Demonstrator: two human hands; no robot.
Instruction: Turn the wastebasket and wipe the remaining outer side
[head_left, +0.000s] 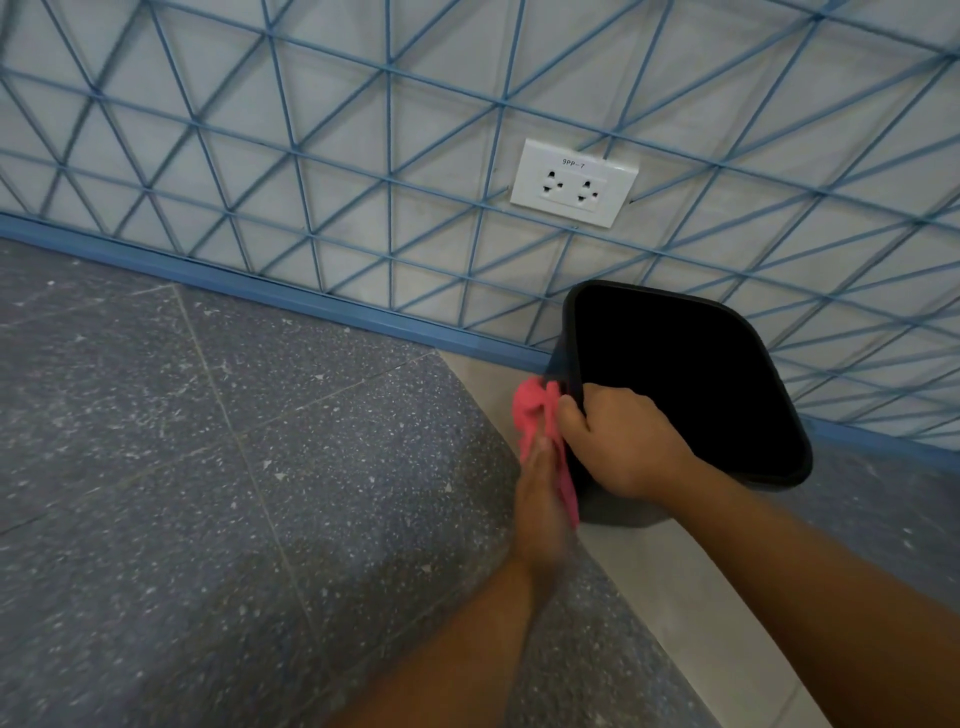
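Black bin (691, 384) tilted, mouth facing camera

A speckled grey floor (208, 467) carries the black bin (675, 384); its base seemingly tilted.
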